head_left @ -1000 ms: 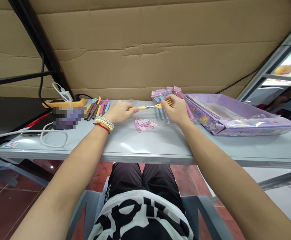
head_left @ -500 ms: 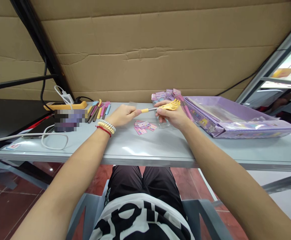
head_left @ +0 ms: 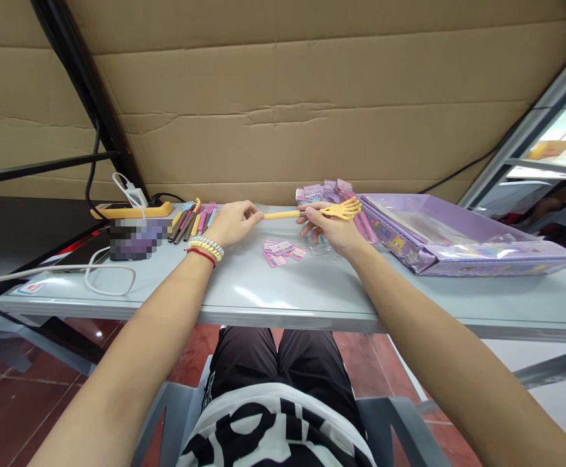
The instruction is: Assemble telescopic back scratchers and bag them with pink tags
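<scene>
A yellow telescopic back scratcher lies level across the space between my hands, above the grey table. My right hand grips it near the claw-shaped head, fingers closed around the short metal section. At the handle's far end is my left hand, fingers curled and thumb tip against the yellow grip; the fingers partly hide that end. Below lie several small pink printed cards. A clear plastic wrapper rests under my right hand. Several coloured back scratchers lie collapsed in a row beside my left hand.
Packed back scratchers with pink header cards are piled at the back behind my right hand. A purple tray-like box holding clear plastic stands right. On the left are a yellow power strip, a white cable and a blurred-out item.
My left hand has shifted left along the handle, exposing more of the yellow grip. Less of the metal rod shows now, and the claw head sits slightly farther right.
</scene>
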The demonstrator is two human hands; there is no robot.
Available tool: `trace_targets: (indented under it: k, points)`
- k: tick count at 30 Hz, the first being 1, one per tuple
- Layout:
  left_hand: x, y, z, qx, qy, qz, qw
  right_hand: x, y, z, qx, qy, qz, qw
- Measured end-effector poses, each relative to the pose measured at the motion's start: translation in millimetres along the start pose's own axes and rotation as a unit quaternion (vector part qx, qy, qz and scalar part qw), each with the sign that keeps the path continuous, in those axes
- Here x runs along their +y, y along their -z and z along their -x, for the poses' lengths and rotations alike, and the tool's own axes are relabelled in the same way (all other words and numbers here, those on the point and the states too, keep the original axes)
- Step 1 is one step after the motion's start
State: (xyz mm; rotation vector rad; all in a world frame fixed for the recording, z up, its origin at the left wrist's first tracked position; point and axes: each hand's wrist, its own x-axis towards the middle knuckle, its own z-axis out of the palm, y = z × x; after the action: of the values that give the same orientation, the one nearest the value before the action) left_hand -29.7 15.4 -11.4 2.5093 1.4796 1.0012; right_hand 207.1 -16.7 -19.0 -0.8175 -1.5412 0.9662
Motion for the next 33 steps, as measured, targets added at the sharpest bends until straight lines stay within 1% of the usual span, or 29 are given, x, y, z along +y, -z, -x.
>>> trace_targets:
  k: [2,3,5,7,11,14,16,18,20,22,24,26,29,31,33]
  points:
    - [-5,0.9,-2,0.017,0.044,-0.023,0.999,-1,1,-2,0.046,0.011,0.002,0.999]
    - [-7,1.1,-2,0.017,0.064,-0.033,0.997,-1,2,-3,0.068,0.018,0.006,0.998]
    - [-11,0.8,-3,0.003,0.089,-0.054,0.995,-1,4,-4,0.107,0.030,0.020,0.994]
    - [-13,0.0,-4,-0.025,0.099,-0.077,0.992,0,7,-6,0.134,0.036,0.035,0.990]
    - [-12,-0.8,-3,-0.089,0.092,-0.101,0.987,3,11,-9,0.149,0.044,0.059,0.986]
    - [-11,-0.2,-2,-0.119,0.090,-0.104,0.983,3,11,-10,0.152,0.033,0.045,0.987]
    - [-12,0.1,-2,-0.132,0.098,-0.110,0.980,2,10,-10,0.140,0.010,0.026,0.990]
    - [-13,0.3,-3,-0.143,0.110,-0.121,0.976,0,9,-8,0.114,-0.018,0.019,0.993]
    - [-14,0.6,-3,-0.152,0.137,-0.140,0.969,-2,7,-6,0.086,-0.043,0.032,0.995]
    - [-13,1.5,-2,-0.156,0.177,-0.166,0.958,-2,6,-4,0.056,-0.056,0.062,0.995]
    - [-11,3.3,-1,-0.160,0.216,-0.188,0.945,-2,4,-1,0.024,-0.058,0.103,0.993]
    - [-8,5.5,0,-0.171,0.241,-0.196,0.935,-1,3,0,0.000,-0.050,0.150,0.987]
    - [-7,7.5,-1,-0.195,0.270,-0.187,0.924,-2,1,2,-0.018,-0.031,0.215,0.976]
    - [-8,7.0,-2,-0.212,0.280,-0.180,0.919,-3,0,3,-0.026,-0.022,0.247,0.968]
    - [-12,4.9,-4,-0.223,0.272,-0.172,0.920,-3,0,4,-0.031,-0.020,0.269,0.963]
